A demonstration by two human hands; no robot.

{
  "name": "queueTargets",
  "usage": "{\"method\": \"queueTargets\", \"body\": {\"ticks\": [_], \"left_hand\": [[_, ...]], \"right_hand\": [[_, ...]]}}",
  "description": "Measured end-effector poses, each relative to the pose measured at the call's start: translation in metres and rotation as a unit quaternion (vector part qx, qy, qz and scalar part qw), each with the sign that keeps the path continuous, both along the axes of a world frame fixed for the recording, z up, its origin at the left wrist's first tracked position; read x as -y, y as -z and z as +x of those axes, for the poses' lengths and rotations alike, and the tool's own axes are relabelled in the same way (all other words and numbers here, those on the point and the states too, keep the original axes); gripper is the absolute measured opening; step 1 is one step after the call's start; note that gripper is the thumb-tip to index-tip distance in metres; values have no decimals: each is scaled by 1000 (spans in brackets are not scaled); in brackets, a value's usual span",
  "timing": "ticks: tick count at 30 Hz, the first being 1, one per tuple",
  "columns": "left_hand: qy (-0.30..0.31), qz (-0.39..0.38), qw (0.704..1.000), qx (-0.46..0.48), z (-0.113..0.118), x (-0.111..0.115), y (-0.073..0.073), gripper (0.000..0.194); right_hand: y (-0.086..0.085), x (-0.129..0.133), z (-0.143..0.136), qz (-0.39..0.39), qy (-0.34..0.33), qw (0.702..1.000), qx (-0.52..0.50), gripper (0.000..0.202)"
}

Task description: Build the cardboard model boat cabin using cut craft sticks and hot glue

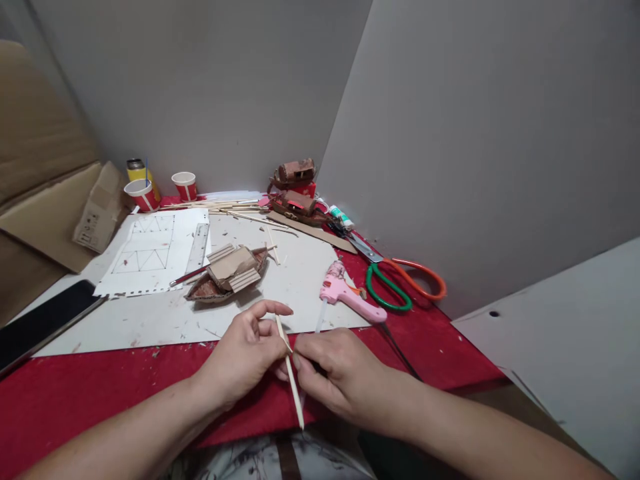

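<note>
My left hand (255, 343) grips a pale wooden stick (295, 393) near its upper part, with the index finger reaching over its top end. The stick slants down toward the table's front edge. Against its right side, my right hand (335, 370) is closed with thumb and fingers pinched; what it holds is too small to name. Beyond my hands, a small cardboard boat (230, 273) rests on the white board (165, 327). A pink glue gun (345, 293) lies to the right of the boat.
Large scissors (390, 267) lie at the right by the grey wall. Thin sticks (225, 207), paper cups (185, 187) and two brown boat models (297, 207) stand at the back. A drawing (150, 253), ruler, phone (50, 320) and cardboard boxes (45, 140) are at the left.
</note>
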State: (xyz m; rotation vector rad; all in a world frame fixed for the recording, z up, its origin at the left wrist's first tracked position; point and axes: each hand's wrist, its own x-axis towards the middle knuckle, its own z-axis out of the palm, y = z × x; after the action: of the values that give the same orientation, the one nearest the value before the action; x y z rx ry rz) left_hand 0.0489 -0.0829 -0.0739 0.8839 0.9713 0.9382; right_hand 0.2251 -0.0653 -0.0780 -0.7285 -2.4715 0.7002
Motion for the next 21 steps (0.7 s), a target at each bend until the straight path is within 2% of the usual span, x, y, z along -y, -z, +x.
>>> {"method": "queueTargets", "body": {"ticks": [3,8,10,15,18,21], "left_hand": [[-2,-18,1000,-6,1,0,1,42],[-2,-34,999,-16,3,2,-1,39],[2,-41,999,-19,3,3,-1,39],[18,-43,999,-25,2,4,-4,37],[58,-37,997,-21,0,4,-5,38],[80,-30,996,-29,-2,3,-5,32]], "right_hand": [[-3,0,1,-15,-13,1000,16,25],[-12,1,2,-142,-28,989,6,27],[-13,2,3,-163,-20,986,11,26],[-19,4,12,-143,3,990,16,25],[-27,5,18,-148,9,989,20,27],[-30,8,21,-129,5,990,52,26]]}}
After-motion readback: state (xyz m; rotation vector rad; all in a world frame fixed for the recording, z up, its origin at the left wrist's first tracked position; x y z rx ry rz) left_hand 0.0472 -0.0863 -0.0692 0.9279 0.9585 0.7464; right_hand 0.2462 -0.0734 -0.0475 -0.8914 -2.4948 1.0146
